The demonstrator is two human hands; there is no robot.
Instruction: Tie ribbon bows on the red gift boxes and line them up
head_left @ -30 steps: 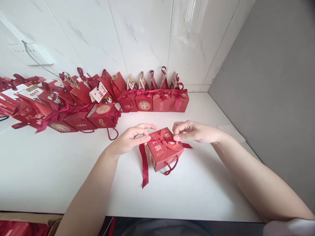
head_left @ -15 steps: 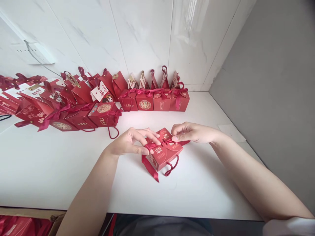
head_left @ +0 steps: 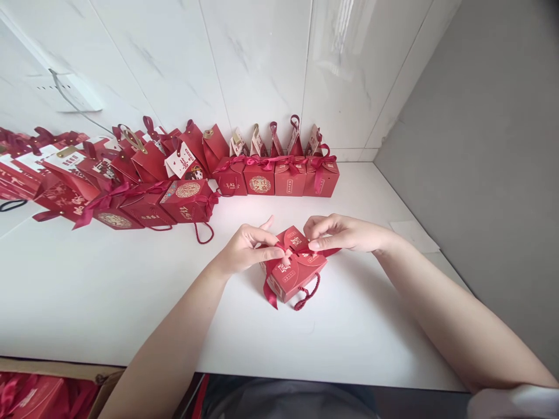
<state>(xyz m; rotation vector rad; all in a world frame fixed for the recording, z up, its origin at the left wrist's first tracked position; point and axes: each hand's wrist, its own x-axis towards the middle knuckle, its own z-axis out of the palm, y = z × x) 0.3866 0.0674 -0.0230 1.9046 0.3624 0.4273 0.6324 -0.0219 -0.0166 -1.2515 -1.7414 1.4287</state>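
A red gift box (head_left: 295,274) with gold print lies on the white table, a twisted cord handle (head_left: 309,294) on its near side. Dark red satin ribbon (head_left: 271,294) crosses its top, one end hanging over the left side. My left hand (head_left: 258,247) pinches the ribbon between thumb and fingers above the top left of the box. At the right, my right hand (head_left: 329,234) has its thumb and fingers closed on the ribbon near the box's top edge. The ribbon's other end shows beneath that hand.
Red boxes with bows (head_left: 262,177) line the tiled wall. More red boxes and bags (head_left: 151,203) crowd the left side. A cardboard carton (head_left: 105,378) of red items sits at the lower left. A grey wall (head_left: 484,145) rises at the right.
My left hand has moved right and now pinches the ribbon nearer the middle of the box. The hanging ribbon end has drawn up slightly. My right hand has barely moved.
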